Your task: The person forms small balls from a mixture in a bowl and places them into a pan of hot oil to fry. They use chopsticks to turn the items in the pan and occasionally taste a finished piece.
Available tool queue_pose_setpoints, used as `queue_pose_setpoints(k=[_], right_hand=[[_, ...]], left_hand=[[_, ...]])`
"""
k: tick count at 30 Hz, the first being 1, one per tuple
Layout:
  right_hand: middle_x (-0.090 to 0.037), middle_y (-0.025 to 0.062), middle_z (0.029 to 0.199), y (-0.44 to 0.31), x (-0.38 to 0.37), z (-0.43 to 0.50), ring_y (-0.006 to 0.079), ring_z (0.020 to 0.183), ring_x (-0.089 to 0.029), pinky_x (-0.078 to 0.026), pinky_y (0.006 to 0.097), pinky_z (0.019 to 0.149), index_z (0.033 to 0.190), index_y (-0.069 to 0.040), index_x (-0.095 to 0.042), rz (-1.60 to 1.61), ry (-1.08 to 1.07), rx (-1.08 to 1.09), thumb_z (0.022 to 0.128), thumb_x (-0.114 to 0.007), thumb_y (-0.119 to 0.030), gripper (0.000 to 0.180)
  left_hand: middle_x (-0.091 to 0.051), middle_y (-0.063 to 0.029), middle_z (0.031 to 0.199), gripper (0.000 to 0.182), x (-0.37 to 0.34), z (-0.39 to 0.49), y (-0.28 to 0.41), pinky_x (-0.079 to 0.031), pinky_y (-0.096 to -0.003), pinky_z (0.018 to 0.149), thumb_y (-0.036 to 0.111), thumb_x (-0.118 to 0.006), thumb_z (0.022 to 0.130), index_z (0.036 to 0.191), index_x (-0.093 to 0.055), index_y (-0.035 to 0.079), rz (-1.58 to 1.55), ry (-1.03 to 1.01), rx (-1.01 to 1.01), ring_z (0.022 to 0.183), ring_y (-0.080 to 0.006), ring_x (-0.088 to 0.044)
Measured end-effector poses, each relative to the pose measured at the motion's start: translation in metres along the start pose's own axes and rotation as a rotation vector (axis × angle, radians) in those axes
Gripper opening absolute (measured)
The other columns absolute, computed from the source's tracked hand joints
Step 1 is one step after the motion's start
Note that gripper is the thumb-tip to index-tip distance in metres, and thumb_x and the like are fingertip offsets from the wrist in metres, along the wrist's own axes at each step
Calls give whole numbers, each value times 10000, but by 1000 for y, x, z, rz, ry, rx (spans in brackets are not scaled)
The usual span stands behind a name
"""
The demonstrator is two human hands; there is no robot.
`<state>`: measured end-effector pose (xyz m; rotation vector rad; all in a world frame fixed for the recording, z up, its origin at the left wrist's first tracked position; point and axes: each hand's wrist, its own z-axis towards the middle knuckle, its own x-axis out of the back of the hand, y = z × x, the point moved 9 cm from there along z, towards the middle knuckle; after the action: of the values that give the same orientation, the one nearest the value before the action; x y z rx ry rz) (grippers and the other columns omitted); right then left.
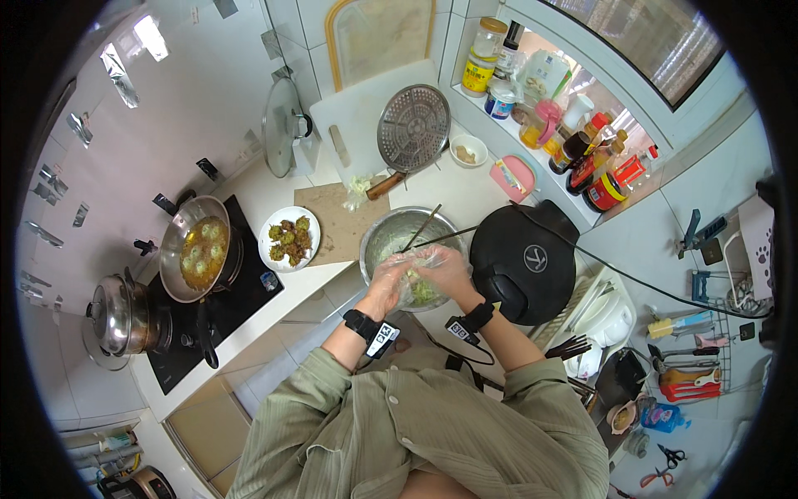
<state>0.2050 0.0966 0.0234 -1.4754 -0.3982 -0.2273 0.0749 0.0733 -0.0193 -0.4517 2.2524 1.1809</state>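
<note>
My left hand [389, 284] and my right hand [446, 271] wear clear plastic gloves and meet over a stainless steel mixing bowl [373, 240]. Between the cupped fingers is a lump of pale green shredded vegetable mixture [411, 276], partly hidden by the gloves. More of the shredded mixture [426, 292] lies in the bowl beneath. Two dark chopsticks [428, 226] lean on the bowl's far and right rim, their lower ends hidden near my fingers. Left of the bowl, a white plate [265, 251] holds several browned fritters [289, 240].
A frying pan [171, 249] with several pale green balls in bubbling oil sits on the black cooktop [249, 299], beside a lidded pot [115, 315]. A black appliance [523, 262] with a cord stands right of the bowl. Behind are a perforated steel strainer [414, 128] and a small bowl [469, 151].
</note>
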Motion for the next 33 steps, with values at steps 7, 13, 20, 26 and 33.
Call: queue_pose_setpoints(k=[7, 13, 20, 26, 33], right_hand=[[-698, 102, 806, -19, 1, -4, 218, 745, -662, -514, 343, 716, 849, -7, -712, -241, -20, 179, 704, -762, -128, 196], [-702, 128, 770, 2, 0, 6, 161, 701, -649, -508, 313, 671, 837, 4, -711, 112, -217, 14, 709, -779, -199, 250], [-698, 152, 855, 14, 28, 4, 185, 780, -653, -509, 330, 733, 906, 14, -701, 142, -58, -73, 708, -792, -300, 382], [-639, 237, 1104, -2, -2, -13, 371, 1032, -609, -479, 417, 904, 1082, -2, -664, -537, -302, 57, 709, -678, -665, 761], [-642, 183, 1148, -21, 14, -12, 317, 1057, -617, -491, 364, 920, 1101, -39, -670, -106, -54, 50, 704, -825, -409, 565]], left_hand=[[-582, -44, 1100, 211, 11, 2, -7, -500, -314, 844, 94, -647, 891, 1085, -577, 51, 93, -57, 118, 999, -153, -573], [-599, -52, 1098, 216, 21, 1, -16, -493, -289, 860, 96, -650, 889, 1091, -592, 47, 4, -99, 183, 986, -155, -578], [-608, -73, 1089, 235, 38, -1, 8, -513, -295, 844, 95, -666, 871, 1091, -604, 38, -106, 7, 60, 978, -175, -596], [-492, -218, 1327, 718, 11, -16, 39, -439, -466, 1042, 503, -557, 919, 1381, -352, -6, -318, -119, -44, 1191, -370, -527], [-512, -185, 1274, 698, 4, -19, 33, -474, -483, 982, 473, -576, 919, 1409, -339, 35, -228, -176, 7, 1166, -356, -537]])
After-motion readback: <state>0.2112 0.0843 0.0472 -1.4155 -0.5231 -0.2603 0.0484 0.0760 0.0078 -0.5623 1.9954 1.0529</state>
